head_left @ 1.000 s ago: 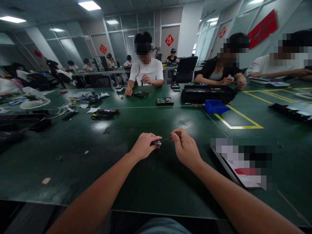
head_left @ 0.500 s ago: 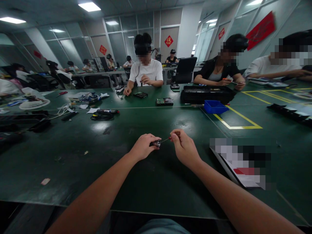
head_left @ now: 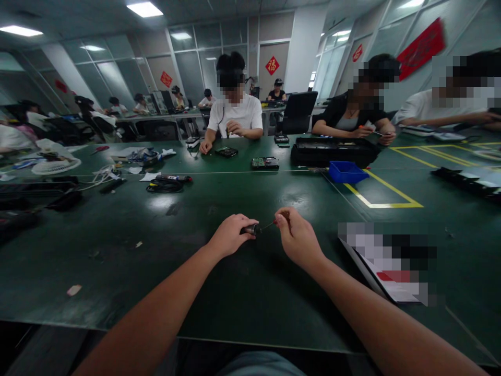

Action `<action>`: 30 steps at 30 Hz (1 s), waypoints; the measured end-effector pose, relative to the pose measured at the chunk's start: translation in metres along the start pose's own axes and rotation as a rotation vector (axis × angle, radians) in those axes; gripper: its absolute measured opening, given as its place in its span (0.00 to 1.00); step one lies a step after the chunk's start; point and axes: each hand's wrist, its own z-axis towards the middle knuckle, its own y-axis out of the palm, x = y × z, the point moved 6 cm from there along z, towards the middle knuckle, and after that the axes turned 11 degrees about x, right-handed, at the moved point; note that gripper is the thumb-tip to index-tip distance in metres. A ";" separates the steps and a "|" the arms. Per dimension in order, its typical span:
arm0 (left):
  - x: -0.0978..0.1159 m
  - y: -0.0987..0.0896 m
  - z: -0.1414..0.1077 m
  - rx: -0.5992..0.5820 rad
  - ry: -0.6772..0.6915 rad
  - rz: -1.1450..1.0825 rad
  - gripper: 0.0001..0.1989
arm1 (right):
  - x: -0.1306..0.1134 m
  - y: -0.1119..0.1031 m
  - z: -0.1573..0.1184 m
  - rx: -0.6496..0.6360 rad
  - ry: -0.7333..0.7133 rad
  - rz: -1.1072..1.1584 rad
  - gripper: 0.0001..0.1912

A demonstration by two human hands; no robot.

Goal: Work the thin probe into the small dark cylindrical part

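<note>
Centre of frame: a small dark cylindrical part (head_left: 249, 230) is held by the left hand (head_left: 227, 237), its metallic-looking end turned toward the right of the frame. The left fingers are drawn narrow about it, fingertips above and thumb below, leaving that end exposed. Just right of centre, the right hand (head_left: 299, 239) has thumb and fingers closed on the handle of a thin-shafted tool (head_left: 269, 225); the shaft slants down toward the part's exposed end. Contact between tip and part cannot be confirmed at this size. Both hands are above the green table (head_left: 235, 308); a cable bundle (head_left: 164, 185) lies left of and above them in the frame, a blue tray (head_left: 346, 172) toward the upper right. Handling assessment, by judgement: the part appears light and rigid, with a smooth, rounded side liable to roll or slip under a loose pinch. Recommended hold is around the body, behind the rim, thumb opposed to the fingers, with the open-looking end kept unobstructed. Firm, even pressure should suffice; whether the interior is fragile cannot be determined. The tool is judged light and stiff, its slender shaft poorly suited to side load; it is best held by the handle.
</note>
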 end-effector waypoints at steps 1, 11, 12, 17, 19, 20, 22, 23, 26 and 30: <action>-0.001 -0.001 0.000 0.005 -0.009 -0.002 0.20 | 0.000 0.000 0.000 0.001 -0.003 -0.016 0.09; -0.004 -0.017 0.001 0.196 -0.158 -0.247 0.17 | 0.002 -0.005 0.000 0.048 0.045 0.013 0.10; -0.005 -0.019 0.002 0.218 -0.185 -0.323 0.18 | 0.002 -0.005 0.000 0.048 0.046 0.020 0.10; -0.004 -0.024 0.004 0.224 -0.328 -0.718 0.17 | 0.000 -0.006 0.000 0.036 0.050 0.046 0.10; 0.001 -0.028 0.003 0.207 -0.356 -0.735 0.14 | -0.001 -0.006 0.000 0.038 0.044 0.050 0.10; 0.004 -0.029 0.003 0.190 -0.364 -0.694 0.14 | -0.002 -0.006 0.000 0.037 0.042 0.051 0.10; 0.008 -0.030 0.002 0.134 -0.361 -0.538 0.16 | -0.003 -0.006 0.001 0.039 0.040 0.053 0.10; 0.011 -0.030 0.002 0.103 -0.344 -0.445 0.15 | -0.003 -0.006 0.001 0.040 0.040 0.055 0.10; 0.017 -0.025 0.005 0.028 -0.219 -0.181 0.10 | -0.003 -0.005 0.000 0.036 0.042 0.060 0.10; 0.017 -0.004 0.008 -0.092 -0.116 0.114 0.13 | -0.001 -0.003 0.000 0.021 0.045 0.065 0.10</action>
